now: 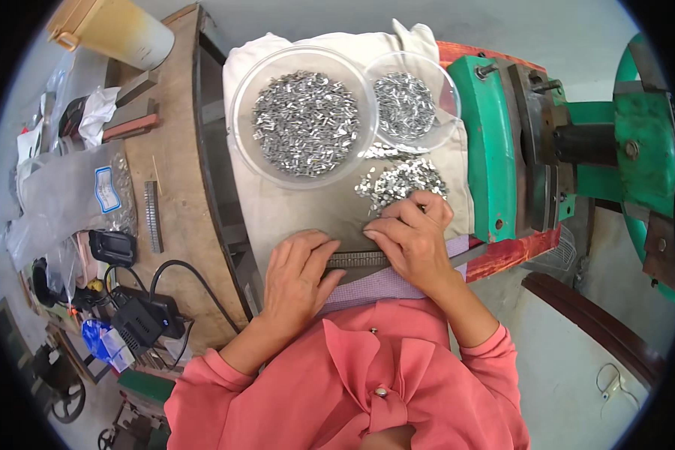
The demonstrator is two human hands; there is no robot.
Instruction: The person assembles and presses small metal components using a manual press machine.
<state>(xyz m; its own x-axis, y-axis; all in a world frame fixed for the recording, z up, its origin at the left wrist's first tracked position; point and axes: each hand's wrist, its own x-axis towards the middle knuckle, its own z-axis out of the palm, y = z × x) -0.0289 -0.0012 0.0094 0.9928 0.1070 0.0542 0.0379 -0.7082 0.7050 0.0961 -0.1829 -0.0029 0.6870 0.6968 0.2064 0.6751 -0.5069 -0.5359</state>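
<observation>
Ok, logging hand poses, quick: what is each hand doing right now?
Left hand: fingers extended, resting on the dark metal strip, gripping nothing.
Right hand: fingers curled at the loose metal pieces; grasp cannot be told.

Two bowls [305, 116] [411, 101] of metal pieces sit side by side on a cloth [292, 206]; loose pieces [401, 181] lie before the right bowl, a slotted bar [356, 259] nearest the person, a press [547, 142] to the right.

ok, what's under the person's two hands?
A dark narrow metal strip lies across the cloth, showing between the left hand and right hand. Its ends are covered by the hands. Loose small metal pieces lie just beyond the right fingertips.
</observation>
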